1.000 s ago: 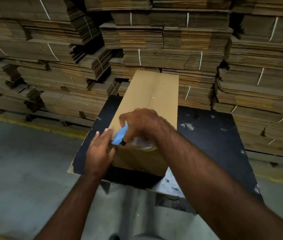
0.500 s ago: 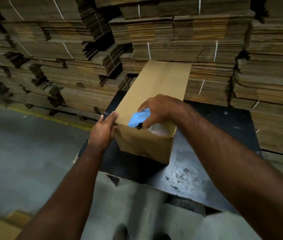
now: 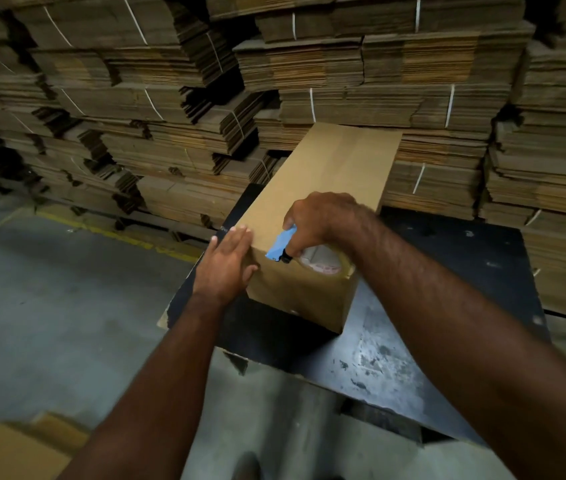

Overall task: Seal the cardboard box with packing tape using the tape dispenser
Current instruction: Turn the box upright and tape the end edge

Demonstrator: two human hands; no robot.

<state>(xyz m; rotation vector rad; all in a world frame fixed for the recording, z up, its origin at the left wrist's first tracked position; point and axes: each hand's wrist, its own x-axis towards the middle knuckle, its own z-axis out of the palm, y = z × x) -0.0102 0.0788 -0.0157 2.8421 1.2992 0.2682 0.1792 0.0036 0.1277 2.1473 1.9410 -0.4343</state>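
Note:
A long brown cardboard box (image 3: 330, 174) lies on a black table (image 3: 447, 271), its flaps closed on top. My right hand (image 3: 323, 220) grips a blue tape dispenser (image 3: 281, 245) with a roll of clear tape (image 3: 323, 263), held at the box's near top edge. My left hand (image 3: 227, 263) presses flat against the box's near left corner, fingers straight along the side. The dispenser's handle is mostly hidden inside my right fist.
Tall stacks of bundled flat cardboard (image 3: 343, 71) fill the back and right side, close behind the table. Concrete floor (image 3: 49, 306) with a yellow line lies to the left. A flat cardboard piece (image 3: 11, 452) sits at the lower left.
The view shifted and came closer to the box. My left hand slid onto the box's near left corner and now lies flat. My right hand stays at the near edge with the dispenser.

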